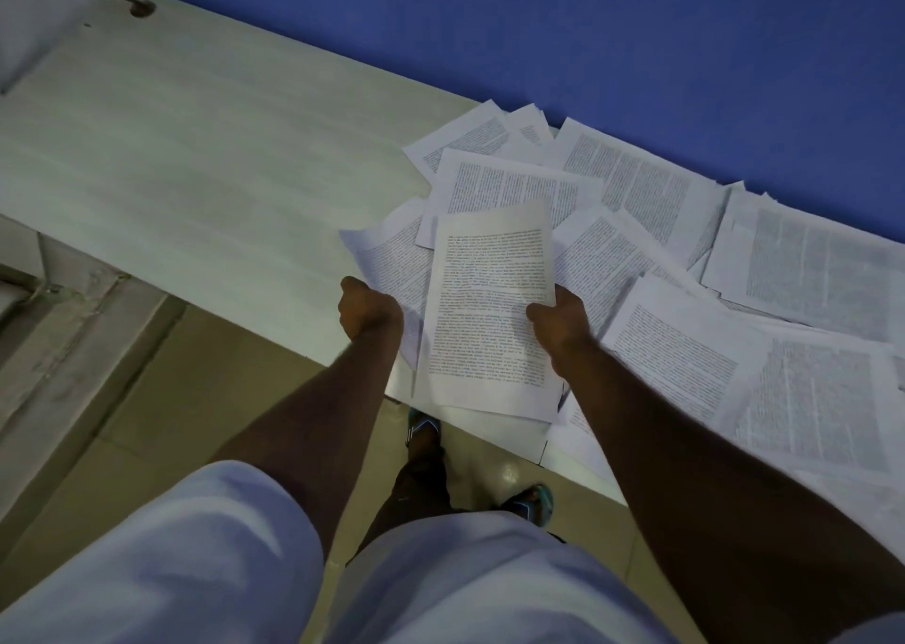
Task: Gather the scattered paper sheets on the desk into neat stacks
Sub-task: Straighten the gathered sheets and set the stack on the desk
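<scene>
We hold a thin bundle of white printed paper sheets (pixel 489 310) between both hands, lifted just above the near edge of the pale wood-grain laminate desk (pixel 196 163). Our left hand (pixel 369 311) is closed around the bundle's left edge, and our right hand (pixel 558 318) is clamped on its right edge with the thumb pressed across the top page.

The risk, as we judge it, lies in how loosely this bundle sits. The sheets under the top page are fanned out of line, one corner poking out to the upper left and others showing below, so a lower sheet could slip free and drop to the tan tiled floor (pixel 161 398) beneath us. Several of the loose white text-covered pages (pixel 685 349) spread over the desk's right side also overhang its near edge, and brushing them with a forearm might send them over. Squeezing harder to prevent slipping could crease the pages.

The paper looks thin and limp, printed with dense black text in blocks or columns. The scattered sheets overlap at many angles, reaching back to the blue wall (pixel 587 46) behind the desk. The desk's left half is bare, so we think it the natural place to set a squared stack.
</scene>
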